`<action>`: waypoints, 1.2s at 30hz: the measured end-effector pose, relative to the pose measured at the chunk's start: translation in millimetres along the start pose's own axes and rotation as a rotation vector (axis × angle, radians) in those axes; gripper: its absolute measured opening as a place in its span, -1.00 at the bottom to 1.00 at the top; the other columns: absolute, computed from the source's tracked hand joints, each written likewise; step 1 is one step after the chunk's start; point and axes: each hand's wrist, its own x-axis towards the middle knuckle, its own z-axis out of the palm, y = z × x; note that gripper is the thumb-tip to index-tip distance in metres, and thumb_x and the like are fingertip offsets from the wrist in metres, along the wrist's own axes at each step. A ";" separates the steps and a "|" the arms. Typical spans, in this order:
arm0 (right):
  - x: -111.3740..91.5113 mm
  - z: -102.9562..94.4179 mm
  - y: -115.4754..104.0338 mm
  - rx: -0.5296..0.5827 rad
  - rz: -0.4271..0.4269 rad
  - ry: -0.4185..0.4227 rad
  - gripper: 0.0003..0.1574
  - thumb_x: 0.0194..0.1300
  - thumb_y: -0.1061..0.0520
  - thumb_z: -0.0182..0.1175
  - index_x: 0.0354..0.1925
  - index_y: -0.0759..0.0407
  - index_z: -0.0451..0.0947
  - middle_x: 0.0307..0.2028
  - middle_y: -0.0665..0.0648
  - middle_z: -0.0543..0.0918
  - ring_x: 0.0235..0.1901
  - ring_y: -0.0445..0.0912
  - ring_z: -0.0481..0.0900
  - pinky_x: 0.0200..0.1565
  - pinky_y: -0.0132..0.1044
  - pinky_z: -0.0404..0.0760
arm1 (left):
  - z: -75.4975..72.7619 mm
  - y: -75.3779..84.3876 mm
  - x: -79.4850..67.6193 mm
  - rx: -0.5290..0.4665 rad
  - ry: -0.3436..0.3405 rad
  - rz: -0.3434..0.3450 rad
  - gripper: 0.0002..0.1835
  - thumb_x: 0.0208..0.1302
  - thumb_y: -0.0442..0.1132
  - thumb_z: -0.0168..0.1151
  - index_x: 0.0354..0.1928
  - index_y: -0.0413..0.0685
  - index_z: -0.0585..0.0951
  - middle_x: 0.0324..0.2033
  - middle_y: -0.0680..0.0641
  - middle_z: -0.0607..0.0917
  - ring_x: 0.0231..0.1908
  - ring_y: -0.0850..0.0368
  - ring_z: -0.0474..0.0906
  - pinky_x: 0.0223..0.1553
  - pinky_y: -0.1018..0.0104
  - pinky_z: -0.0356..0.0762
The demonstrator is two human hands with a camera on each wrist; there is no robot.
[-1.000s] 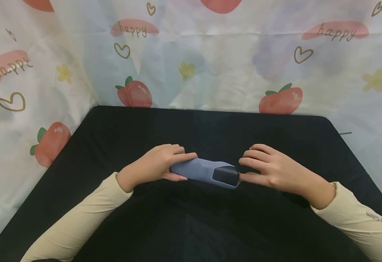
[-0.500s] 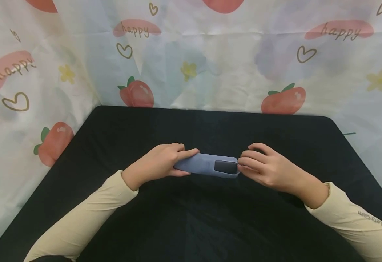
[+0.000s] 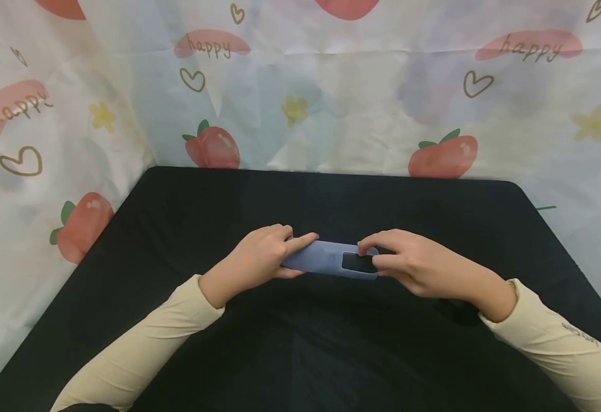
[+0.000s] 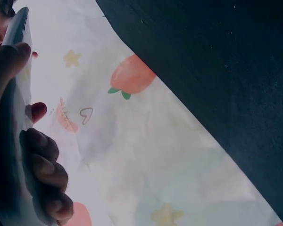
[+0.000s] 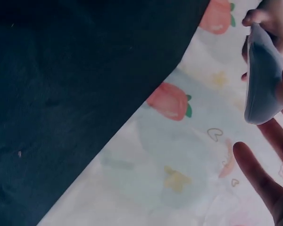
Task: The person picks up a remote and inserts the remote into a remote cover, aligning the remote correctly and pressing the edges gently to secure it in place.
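Note:
A blue-grey phone case (image 3: 323, 256) with a dark rectangular window near its right end is held level above the black table. Whether a phone sits inside, I cannot tell. My left hand (image 3: 256, 256) grips the left end, and in the left wrist view its curled fingers (image 4: 49, 172) show along the case's (image 4: 12, 122) side. At the other end my right hand (image 3: 418, 262) pinches the edge by the window, partly covering it. The right wrist view shows the case (image 5: 264, 75) curving, with one finger (image 5: 257, 172) of the right hand stretched out apart from it.
The black-covered table (image 3: 300, 343) spreads beneath both hands. A pale curtain (image 3: 351, 103) printed with fruit, hearts and flowers hangs behind the table and down its left and right sides.
The phone case has tipped flatter and shifted slightly right with my left hand. My right hand has moved left, its fingers now over the case's right end and window.

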 end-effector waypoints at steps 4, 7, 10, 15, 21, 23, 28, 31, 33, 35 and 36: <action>-0.1 0.2 1.3 0.127 0.032 0.062 -0.58 0.44 0.02 -0.20 -0.46 0.07 0.48 -0.11 0.04 0.59 -0.29 -0.19 0.53 -0.21 -0.41 0.48 | 0.7 3.0 0.3 0.002 0.016 -0.002 -0.34 -0.05 0.12 0.42 0.14 0.08 0.54 -0.50 0.00 0.54 -0.50 0.17 0.45 -0.41 0.40 0.49; -0.9 0.4 2.1 0.245 0.075 0.095 -0.60 0.42 -0.01 -0.12 -0.48 0.06 0.50 -0.12 0.02 0.58 -0.34 -0.27 0.50 -0.27 -0.54 0.48 | 0.5 5.4 1.1 0.005 0.022 0.001 -0.34 -0.05 0.11 0.43 0.14 0.07 0.54 -0.50 0.00 0.54 -0.51 0.17 0.45 -0.41 0.40 0.49; -1.8 1.2 2.2 0.353 0.116 0.113 -0.67 0.38 -0.01 -0.02 -0.47 0.07 0.51 -0.12 0.03 0.55 -0.35 -0.31 0.49 -0.28 -0.58 0.49 | -0.3 6.6 2.8 0.010 0.035 0.007 -0.35 -0.04 0.11 0.42 0.14 0.08 0.54 -0.51 0.00 0.54 -0.52 0.17 0.44 -0.44 0.41 0.46; -2.1 3.7 3.9 0.451 0.188 0.081 -0.77 0.09 0.35 0.30 -0.41 0.05 0.50 -0.13 0.02 0.48 -0.24 -0.28 0.43 -0.20 -0.52 0.46 | -0.4 8.4 5.4 0.031 0.071 0.018 -0.37 -0.04 0.11 0.42 0.11 0.05 0.55 -0.50 0.01 0.54 -0.53 0.18 0.44 -0.44 0.41 0.46; 0.2 5.0 7.1 0.549 0.332 0.080 -0.29 -0.10 0.37 0.42 0.04 0.16 0.38 0.08 0.05 0.44 0.12 -0.27 0.36 0.13 -0.52 0.29 | 5.6 12.8 10.0 0.069 0.128 0.037 -0.39 0.01 0.16 0.35 0.08 0.01 0.54 -0.45 0.00 0.57 -0.48 0.17 0.49 -0.38 0.41 0.51; -0.6 4.3 6.7 0.509 0.353 0.113 0.01 -0.11 0.19 0.49 0.26 0.24 0.20 0.23 0.09 0.35 0.25 -0.25 0.25 0.26 -0.50 0.13 | 6.4 13.6 11.8 0.072 0.147 0.029 -0.39 0.02 0.17 0.34 0.07 0.00 0.54 -0.46 0.00 0.56 -0.49 0.16 0.48 -0.39 0.41 0.50; -5.3 4.7 3.5 0.188 0.350 0.199 0.24 -0.05 -0.38 0.31 0.35 0.30 0.12 0.28 0.16 0.35 0.32 -0.02 0.16 0.27 -0.06 0.01 | 6.0 12.2 13.3 0.066 0.172 -0.004 -0.35 -0.02 0.17 0.37 0.09 -0.01 0.53 -0.49 0.00 0.53 -0.51 0.15 0.44 -0.43 0.39 0.45; -7.1 8.5 3.2 -0.007 0.315 0.253 -0.01 0.09 -0.45 0.10 0.22 0.23 0.38 0.09 0.14 0.56 0.22 0.08 0.30 0.18 0.16 0.07 | 4.5 10.4 13.5 0.038 0.181 -0.018 -0.31 -0.04 0.17 0.39 0.12 -0.04 0.52 -0.48 -0.01 0.53 -0.51 0.15 0.44 -0.42 0.37 0.43; -7.6 11.4 5.3 -0.104 0.273 0.301 -0.18 0.18 -0.40 0.05 0.10 0.21 0.51 -0.06 0.15 0.65 0.14 0.12 0.39 0.14 0.22 0.12 | 3.9 8.2 13.9 0.015 0.187 -0.027 -0.29 -0.04 0.16 0.40 0.12 -0.07 0.52 -0.46 -0.02 0.54 -0.48 0.14 0.45 -0.40 0.36 0.44; -8.4 12.7 9.8 -0.172 0.247 0.342 -0.28 0.24 -0.35 0.03 0.00 0.20 0.58 -0.17 0.16 0.70 0.09 0.14 0.44 0.14 0.25 0.16 | 3.8 3.4 14.7 0.007 0.190 -0.047 -0.28 -0.05 0.16 0.40 0.12 -0.08 0.52 -0.42 -0.02 0.57 -0.42 0.12 0.49 -0.35 0.33 0.47; -8.8 12.9 13.3 -0.189 0.249 0.358 -0.31 0.25 -0.34 0.03 -0.04 0.19 0.60 -0.20 0.17 0.71 0.07 0.13 0.46 0.15 0.24 0.17 | 4.3 -0.4 15.5 0.007 0.187 -0.061 -0.28 -0.05 0.16 0.41 0.12 -0.08 0.52 -0.39 -0.02 0.59 -0.39 0.11 0.51 -0.31 0.30 0.48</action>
